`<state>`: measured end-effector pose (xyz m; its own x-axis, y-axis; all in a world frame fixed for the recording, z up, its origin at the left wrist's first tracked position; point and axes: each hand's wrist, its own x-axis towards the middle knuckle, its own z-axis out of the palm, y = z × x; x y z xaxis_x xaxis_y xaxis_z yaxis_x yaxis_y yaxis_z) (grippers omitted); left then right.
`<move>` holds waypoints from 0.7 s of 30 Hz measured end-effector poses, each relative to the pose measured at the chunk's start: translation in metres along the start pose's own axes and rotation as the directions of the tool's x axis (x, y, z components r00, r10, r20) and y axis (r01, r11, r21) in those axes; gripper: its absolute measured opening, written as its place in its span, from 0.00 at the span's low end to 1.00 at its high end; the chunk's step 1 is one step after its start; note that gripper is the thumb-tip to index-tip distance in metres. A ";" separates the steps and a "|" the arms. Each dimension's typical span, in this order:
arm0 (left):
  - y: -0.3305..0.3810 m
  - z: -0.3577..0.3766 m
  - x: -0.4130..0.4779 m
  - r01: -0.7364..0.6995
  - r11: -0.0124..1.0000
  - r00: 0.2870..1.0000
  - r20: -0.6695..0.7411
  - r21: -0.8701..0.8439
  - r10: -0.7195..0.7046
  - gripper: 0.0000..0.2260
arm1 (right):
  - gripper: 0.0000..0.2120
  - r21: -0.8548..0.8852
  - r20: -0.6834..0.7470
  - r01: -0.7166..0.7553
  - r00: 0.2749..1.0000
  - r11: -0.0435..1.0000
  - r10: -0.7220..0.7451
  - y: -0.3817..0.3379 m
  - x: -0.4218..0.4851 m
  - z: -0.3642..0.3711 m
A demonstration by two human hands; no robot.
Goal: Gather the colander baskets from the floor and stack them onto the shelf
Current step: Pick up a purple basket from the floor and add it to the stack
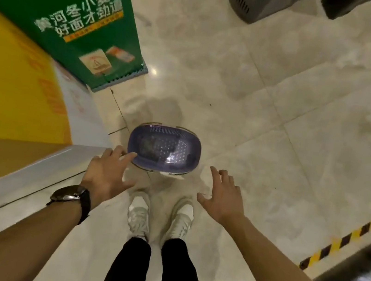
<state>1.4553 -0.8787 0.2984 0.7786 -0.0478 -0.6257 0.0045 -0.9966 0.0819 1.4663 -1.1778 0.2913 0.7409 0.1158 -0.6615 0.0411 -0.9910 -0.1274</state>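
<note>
A purple oval colander basket (164, 148) with a perforated bottom sits on the tiled floor just ahead of my feet. My left hand (107, 171), with a dark watch on the wrist, is spread open at the basket's near left rim, its fingertips at or just over the edge. My right hand (222, 196) is open with fingers apart, to the right of the basket and not touching it. Neither hand holds anything.
A green display stand (81, 26) with white lettering and a yellow panel (5, 92) line the left side. A dark slotted bin (255, 0) stands at the top. Black-and-yellow hazard tape (343, 240) edges a dark shelf base at the right. My shoes (160, 214) are below the basket.
</note>
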 end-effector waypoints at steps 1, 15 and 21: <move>-0.007 0.011 0.013 0.005 1.000 1.000 -0.012 -0.024 -0.005 0.32 | 0.41 0.012 -0.008 -0.009 1.000 1.000 0.009 0.001 0.013 0.011; -0.059 0.188 0.172 0.168 0.907 0.979 -0.041 -0.385 -0.198 0.36 | 0.40 0.323 -0.173 -0.029 0.981 0.946 0.090 0.016 0.192 0.170; -0.056 0.227 0.208 0.287 0.485 0.902 0.062 -0.826 -0.427 0.25 | 0.25 0.810 -0.128 -0.121 0.919 0.574 0.374 0.014 0.236 0.203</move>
<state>1.4741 -0.8477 -0.0123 0.6614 0.3779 -0.6479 0.7437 -0.4425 0.5011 1.5060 -1.1506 -0.0167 0.7816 -0.2729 -0.5609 -0.6090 -0.5288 -0.5912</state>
